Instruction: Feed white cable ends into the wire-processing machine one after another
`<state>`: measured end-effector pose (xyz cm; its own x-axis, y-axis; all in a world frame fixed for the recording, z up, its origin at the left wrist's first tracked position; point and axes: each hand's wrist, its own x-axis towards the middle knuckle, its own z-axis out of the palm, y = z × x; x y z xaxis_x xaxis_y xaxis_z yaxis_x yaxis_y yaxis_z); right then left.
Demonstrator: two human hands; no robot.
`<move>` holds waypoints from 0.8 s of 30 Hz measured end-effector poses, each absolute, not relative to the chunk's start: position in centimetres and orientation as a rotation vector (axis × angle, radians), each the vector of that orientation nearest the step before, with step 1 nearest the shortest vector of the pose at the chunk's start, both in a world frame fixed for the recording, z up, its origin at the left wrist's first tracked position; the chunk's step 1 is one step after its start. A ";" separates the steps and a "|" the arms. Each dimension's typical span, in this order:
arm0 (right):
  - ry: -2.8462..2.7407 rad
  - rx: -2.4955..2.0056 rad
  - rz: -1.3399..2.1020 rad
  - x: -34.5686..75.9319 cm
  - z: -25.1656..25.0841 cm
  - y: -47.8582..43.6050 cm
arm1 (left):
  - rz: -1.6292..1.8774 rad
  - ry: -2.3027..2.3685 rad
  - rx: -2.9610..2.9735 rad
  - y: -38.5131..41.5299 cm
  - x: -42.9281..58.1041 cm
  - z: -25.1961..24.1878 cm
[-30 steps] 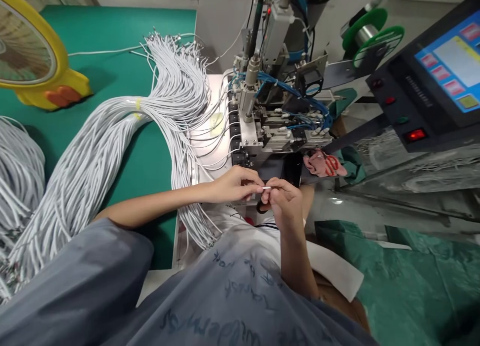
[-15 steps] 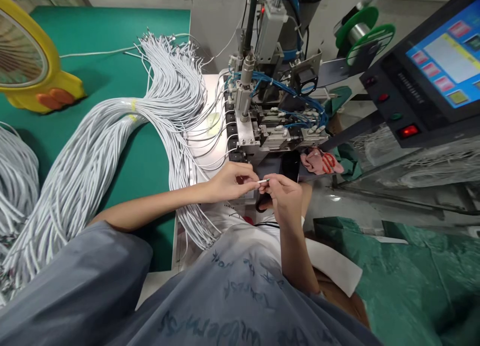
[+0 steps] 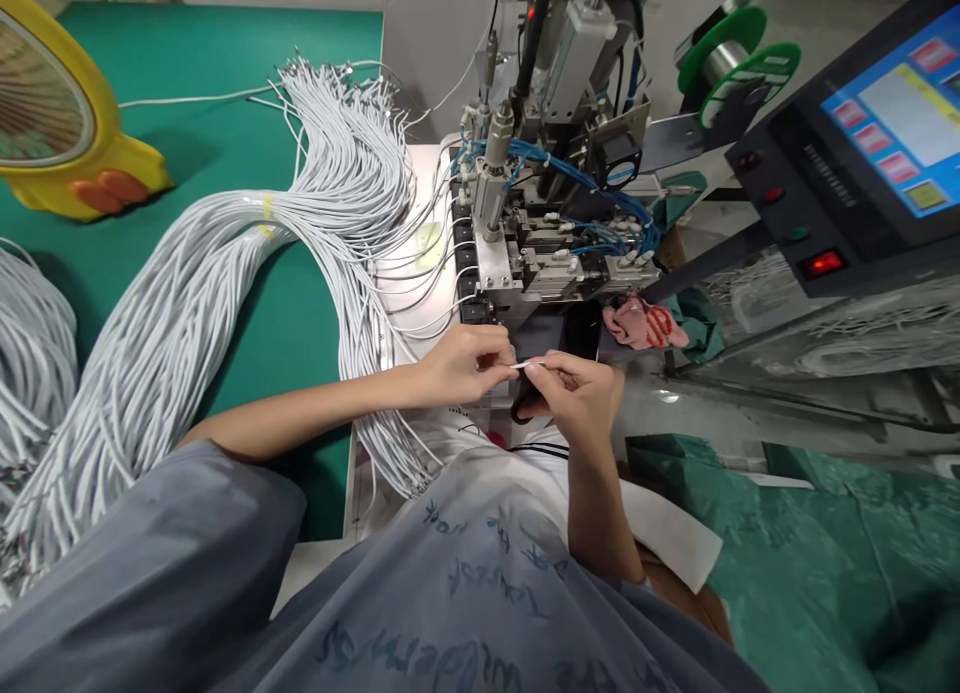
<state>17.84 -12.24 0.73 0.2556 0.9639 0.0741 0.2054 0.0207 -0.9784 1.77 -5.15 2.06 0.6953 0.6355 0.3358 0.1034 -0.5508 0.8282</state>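
Between my two hands a short stretch of white cable [image 3: 520, 365] shows, just in front of the machine. My left hand [image 3: 469, 363] pinches it between thumb and fingers. At its tip, the thumb and fingers of my right hand [image 3: 576, 391] are closed on the cable, and the end itself is hidden by them. A large bundle of white cables [image 3: 345, 153] lies left of my left hand, with part of it hanging over the table edge. Several single cables run from it to the black holders [image 3: 466, 263] along the machine's left side.
The wire-processing machine [image 3: 499, 173] with blue air hoses stands ahead. To the right are a control screen [image 3: 911, 113], a green wire spool [image 3: 739, 63] and a pink cloth [image 3: 637, 323]. A yellow fan [image 3: 97, 163] stands on the green table [image 3: 225, 53].
My right fingers have slid over the cable's end, covering the dark tip that showed before. The machine's upper cylinder now appears more tilted; the view has shifted slightly.
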 end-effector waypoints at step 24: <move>-1.069 -1.419 0.581 15.7 -1.6 -11.7 | 0.834 0.492 1.998 -5.0 2.2 0.5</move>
